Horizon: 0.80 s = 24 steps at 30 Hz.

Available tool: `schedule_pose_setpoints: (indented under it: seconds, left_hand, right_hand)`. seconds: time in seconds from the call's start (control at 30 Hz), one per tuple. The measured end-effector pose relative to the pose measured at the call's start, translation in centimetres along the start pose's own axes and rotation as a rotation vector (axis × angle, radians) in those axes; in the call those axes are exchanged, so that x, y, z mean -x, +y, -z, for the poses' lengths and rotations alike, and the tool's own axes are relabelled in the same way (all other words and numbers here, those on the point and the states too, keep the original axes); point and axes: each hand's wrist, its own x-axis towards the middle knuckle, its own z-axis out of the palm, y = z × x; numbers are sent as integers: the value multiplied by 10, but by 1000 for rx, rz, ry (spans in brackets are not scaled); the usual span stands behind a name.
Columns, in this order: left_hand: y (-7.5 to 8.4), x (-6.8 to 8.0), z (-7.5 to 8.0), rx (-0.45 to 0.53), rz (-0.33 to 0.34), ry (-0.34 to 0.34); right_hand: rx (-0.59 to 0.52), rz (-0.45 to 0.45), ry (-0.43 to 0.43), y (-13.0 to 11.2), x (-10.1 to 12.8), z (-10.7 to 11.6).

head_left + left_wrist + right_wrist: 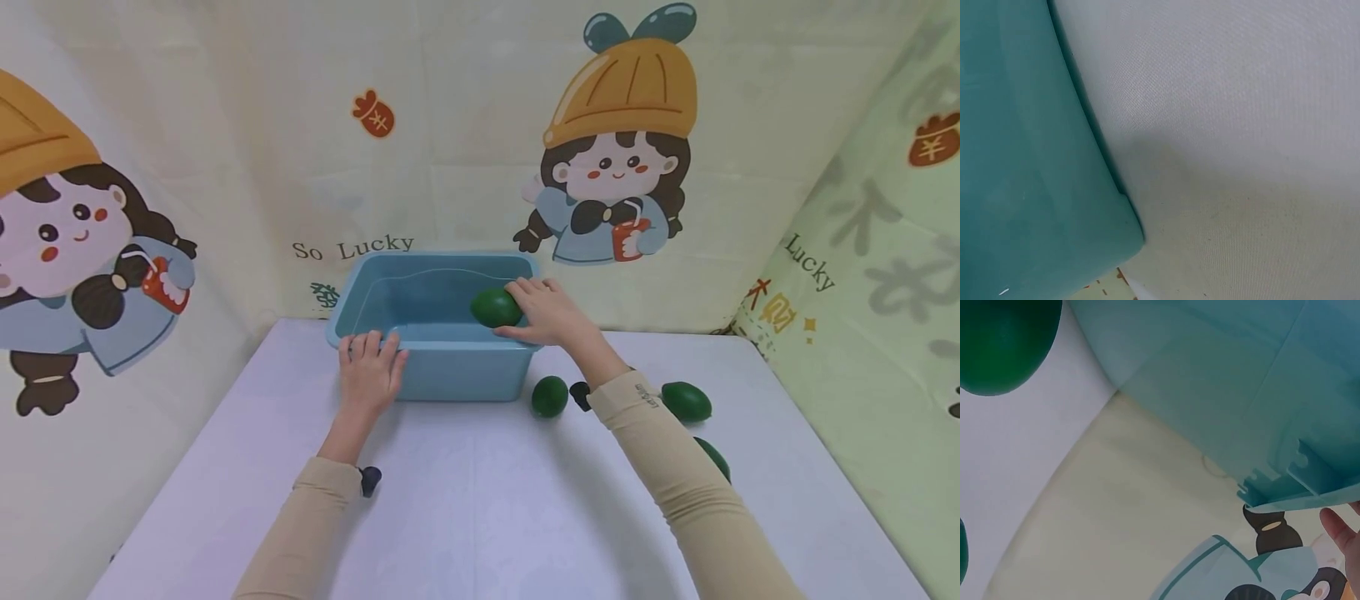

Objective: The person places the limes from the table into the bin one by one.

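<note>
Head view: right hand [551,312] holds avocado [495,307] above bin rim [435,342].

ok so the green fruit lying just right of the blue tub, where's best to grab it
Take the green fruit across its rounded middle, fingers coming down from above. It lies free on the white table, apart from the blue tub, so its top and both sides are open; a low grip from the side might roll it.

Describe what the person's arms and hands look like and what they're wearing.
Both arms wear long beige sleeves; the right one has small dark lettering near the cuff. A small dark device sits at each wrist. The left hand and right hand are bare.
</note>
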Motion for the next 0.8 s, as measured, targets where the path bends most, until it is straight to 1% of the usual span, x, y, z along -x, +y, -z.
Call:
schedule_pose_setpoints:
  seconds: [0.27, 0.57, 0.8]
  left_hand:
    - [1, 0, -1, -4, -12, 36]
    - [2, 0, 1, 1, 2, 12]
    - [4, 0, 3, 21, 12, -7]
  right_hand:
    - [6, -3, -19, -3, -5, -3]
    - [4, -38, -81, -4, -13, -6]
    - [4, -49, -101, -2, -17, -9]
